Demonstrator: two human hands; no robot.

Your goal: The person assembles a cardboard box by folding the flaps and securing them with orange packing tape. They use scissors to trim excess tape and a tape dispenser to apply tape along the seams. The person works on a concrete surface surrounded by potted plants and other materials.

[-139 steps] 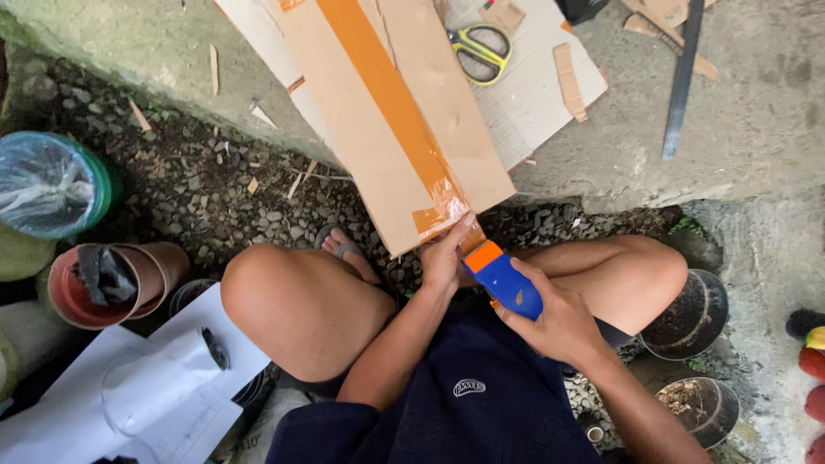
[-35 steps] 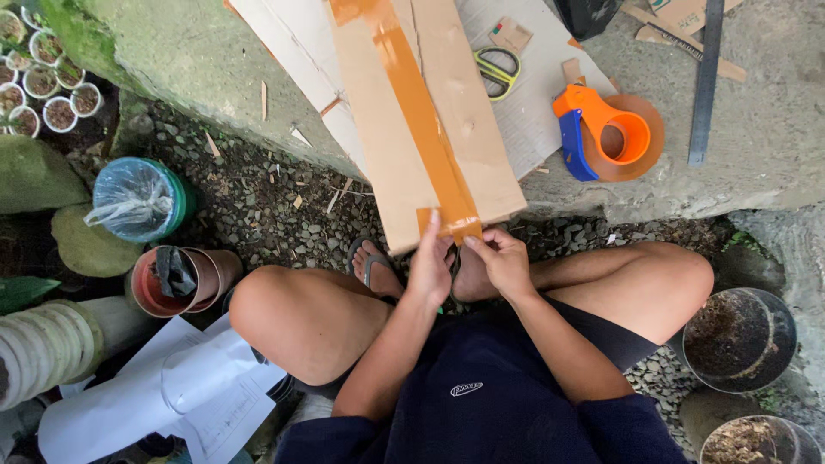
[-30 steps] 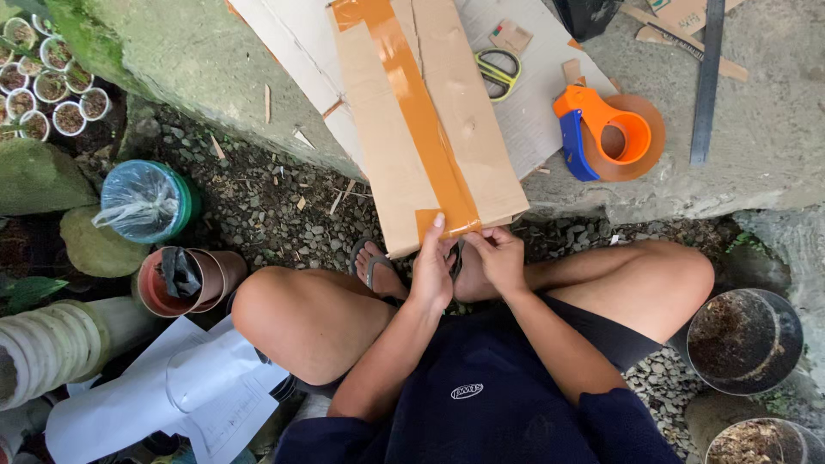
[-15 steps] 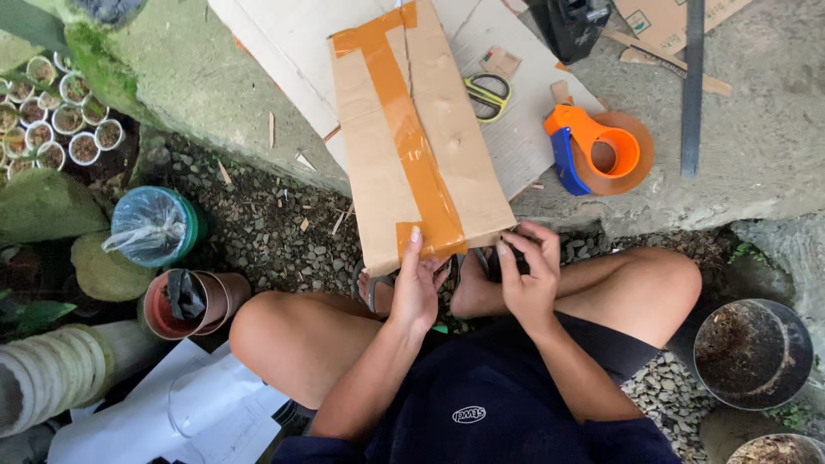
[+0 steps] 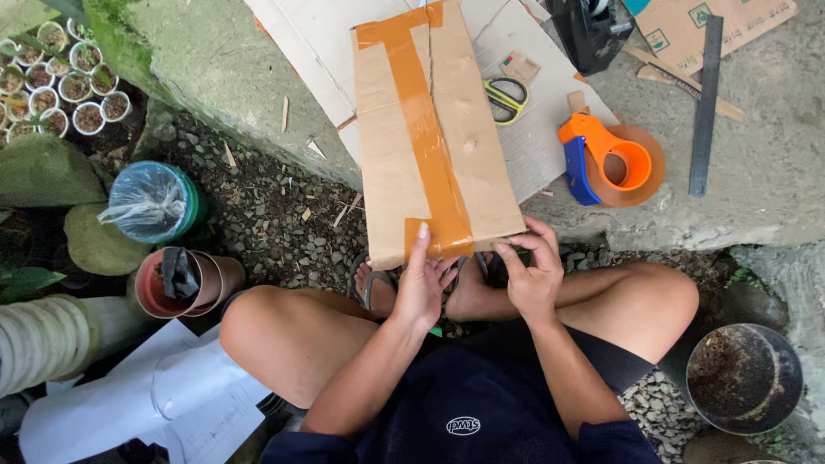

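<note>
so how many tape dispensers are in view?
1: the orange-and-blue tape dispenser lies on the concrete ledge, right of the taped cardboard. Others may be hidden out of frame.

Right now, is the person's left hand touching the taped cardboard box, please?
Touching: the head view shows the left hand with fingers pressed on the orange tape at the cardboard box near edge.

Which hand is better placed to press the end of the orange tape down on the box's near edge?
Left. The left hand already lies with fingers on the orange tape end at the cardboard box near edge. The right hand sits off the tape at the box's right corner, gripping something dark.
</note>
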